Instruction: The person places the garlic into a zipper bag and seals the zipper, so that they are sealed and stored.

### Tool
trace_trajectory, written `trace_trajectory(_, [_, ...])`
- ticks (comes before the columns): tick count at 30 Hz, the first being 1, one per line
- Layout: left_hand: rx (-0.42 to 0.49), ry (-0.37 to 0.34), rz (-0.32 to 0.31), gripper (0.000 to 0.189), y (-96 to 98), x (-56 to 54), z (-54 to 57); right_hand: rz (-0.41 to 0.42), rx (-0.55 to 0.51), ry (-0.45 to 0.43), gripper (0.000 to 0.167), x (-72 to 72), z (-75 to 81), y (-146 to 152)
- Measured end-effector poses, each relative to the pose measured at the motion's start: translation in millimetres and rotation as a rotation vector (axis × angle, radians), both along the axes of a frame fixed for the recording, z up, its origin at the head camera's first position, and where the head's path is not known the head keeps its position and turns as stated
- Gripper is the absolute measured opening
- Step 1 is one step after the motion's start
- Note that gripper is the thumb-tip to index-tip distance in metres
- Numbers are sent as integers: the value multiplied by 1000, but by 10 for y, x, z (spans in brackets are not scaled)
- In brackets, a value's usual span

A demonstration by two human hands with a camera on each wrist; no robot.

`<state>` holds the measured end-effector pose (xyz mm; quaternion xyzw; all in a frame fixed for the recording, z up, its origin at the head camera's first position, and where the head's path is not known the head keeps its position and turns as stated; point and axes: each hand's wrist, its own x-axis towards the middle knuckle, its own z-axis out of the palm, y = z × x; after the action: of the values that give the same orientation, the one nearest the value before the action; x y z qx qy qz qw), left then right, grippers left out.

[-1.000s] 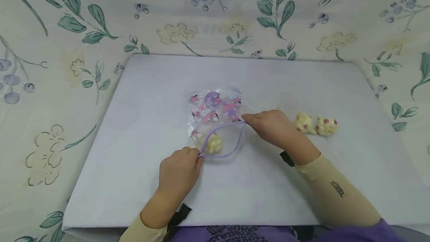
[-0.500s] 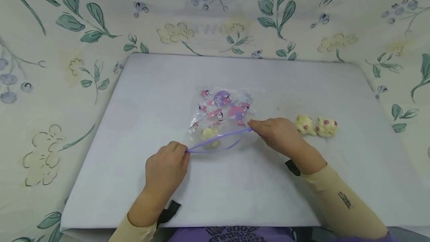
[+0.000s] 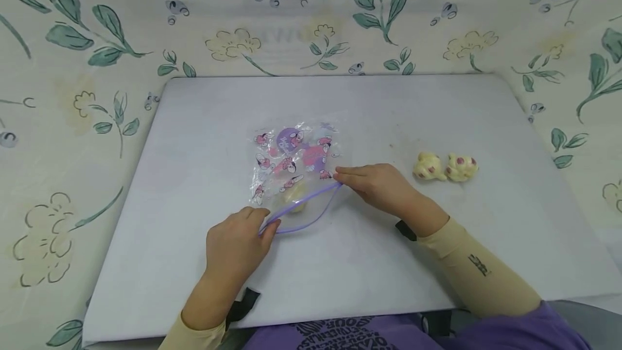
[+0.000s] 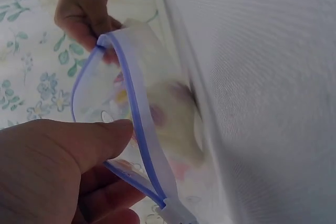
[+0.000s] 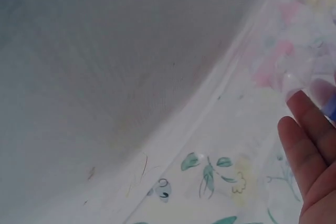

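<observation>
A clear zip bag with pink and purple cartoon prints lies on the white table, its purple-edged mouth facing the person and gaping. Inside, near the mouth, is a small cream-coloured figurine with dark reddish spots, seen through the plastic in the left wrist view. My left hand pinches the left end of the mouth, thumb on the purple strip, close to a whitish slider. At the opposite end, the fingers of my right hand hold the other corner; its thumb is hidden in the head view.
Two more cream spotted figurines, one on the left and one on the right, lie side by side beyond the right hand. The white tabletop backs onto a leaf-and-flower patterned cloth.
The bag's mouth narrowed as the hands drew apart, then widened again as they came closer. The left thumb has shifted along the rim. The whole head view has moved slightly.
</observation>
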<state>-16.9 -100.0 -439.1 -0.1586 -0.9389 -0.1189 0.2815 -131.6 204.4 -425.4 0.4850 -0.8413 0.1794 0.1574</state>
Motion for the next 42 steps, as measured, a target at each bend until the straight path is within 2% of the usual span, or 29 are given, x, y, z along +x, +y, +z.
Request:
trace_trajectory(6, [-13,25,-48,13,61,32,46,-34,42,5,38,-56,-19,-20])
trace_trajectory(10, [-19,61,-163,25,194,77,158,-97,98,72,39,-149,-15,-112])
trace_trajectory(15, [-3,37,-330,35,408,112,247,-134,154,168,36,-276,27,-343])
trace_trajectory(18, [-7,29,-361,39,498,79,250,-157,196,173,35,-337,55,-490])
trace_trajectory(20, [-21,32,-363,41,524,28,240,-201,240,157,37,-366,79,-558])
trace_trajectory(22, [-35,21,-377,41,522,-33,235,-264,273,131,41,-382,111,-569])
trace_trajectory(24, [-61,-13,-419,46,505,-94,242,-342,277,99,44,-377,163,-500])
trace_trajectory(28, [-165,-155,-503,71,460,-191,281,-512,177,6,48,-289,285,-95])
trace_trajectory(31, [-244,-277,-496,84,424,-247,291,-683,139,-136,57,-162,361,296])
trace_trajectory(34, [-265,-357,-478,85,404,-285,275,-854,189,-314,69,-29,375,614])
trace_trajectory(36, [-254,-371,-489,80,404,-308,253,-917,219,-402,75,33,340,762])
trace_trajectory(38, [-222,-362,-514,73,400,-331,227,-940,239,-466,77,69,284,855])
trace_trajectory(42, [-140,-309,-566,48,386,-379,161,-955,245,-521,74,94,171,969])
